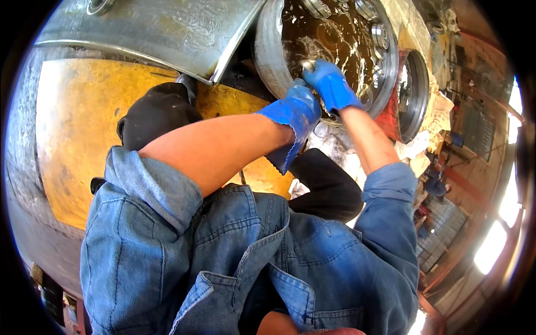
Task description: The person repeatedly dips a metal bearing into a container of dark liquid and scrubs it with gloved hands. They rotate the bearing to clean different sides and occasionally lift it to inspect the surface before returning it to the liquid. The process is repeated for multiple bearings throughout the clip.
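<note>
Both my hands wear blue rubber gloves and meet over the near left rim of a round metal tub [269, 56] filled with brown, foamy liquid [326, 36]. My right hand [328, 81] is closed, and a small shiny metal part [308, 66] shows at its fingertips, above the liquid. Just to its left and nearer to me, my left hand [301, 96] is closed at the rim; whatever it holds is hidden. Several ring-shaped metal parts, such as this bearing-like ring [379, 36], sit along the far and right inner edge of the tub.
A grey sheet-metal tray [151, 33] lies at the far left, its corner close to the tub. Beneath it is a yellow board [78, 123]. A red drum with a dark rim [416, 95] stands right of the tub, beside crumpled paper [441, 111]. My black-clad knees flank the work.
</note>
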`<state>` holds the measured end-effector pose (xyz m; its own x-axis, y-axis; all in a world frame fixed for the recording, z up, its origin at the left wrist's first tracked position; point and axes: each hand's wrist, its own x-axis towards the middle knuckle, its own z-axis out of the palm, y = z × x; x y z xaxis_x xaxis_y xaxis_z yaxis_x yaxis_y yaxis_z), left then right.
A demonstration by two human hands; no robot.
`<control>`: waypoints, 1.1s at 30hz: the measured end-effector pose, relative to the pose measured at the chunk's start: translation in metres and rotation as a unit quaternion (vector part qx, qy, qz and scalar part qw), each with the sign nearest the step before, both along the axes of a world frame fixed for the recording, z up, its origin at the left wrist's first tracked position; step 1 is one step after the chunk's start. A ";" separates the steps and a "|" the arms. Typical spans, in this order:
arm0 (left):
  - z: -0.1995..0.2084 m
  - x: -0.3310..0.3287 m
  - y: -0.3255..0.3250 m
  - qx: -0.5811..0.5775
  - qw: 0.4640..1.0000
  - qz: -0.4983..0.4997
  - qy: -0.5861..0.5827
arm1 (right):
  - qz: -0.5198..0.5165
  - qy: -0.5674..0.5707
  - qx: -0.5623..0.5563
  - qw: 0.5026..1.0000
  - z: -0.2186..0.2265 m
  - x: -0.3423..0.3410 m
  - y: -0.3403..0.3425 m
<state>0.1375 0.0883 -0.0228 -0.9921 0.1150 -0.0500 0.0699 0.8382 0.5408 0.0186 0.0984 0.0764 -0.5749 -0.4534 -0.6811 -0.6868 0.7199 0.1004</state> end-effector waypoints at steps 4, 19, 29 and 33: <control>0.056 -0.004 -0.009 -0.075 0.991 -0.114 -0.014 | 0.034 0.028 -0.119 0.992 -0.015 -0.013 0.046; 0.178 -0.051 -0.105 -0.001 0.987 0.040 -0.153 | -0.618 -0.287 -0.583 0.443 -0.025 0.015 0.149; 0.113 -0.101 -0.085 0.404 0.898 -0.008 -0.172 | -0.544 -0.256 -0.710 0.367 0.000 0.021 0.140; 0.121 -0.106 -0.083 0.254 0.960 0.027 -0.116 | -0.543 -0.254 -0.722 0.344 0.000 0.022 0.133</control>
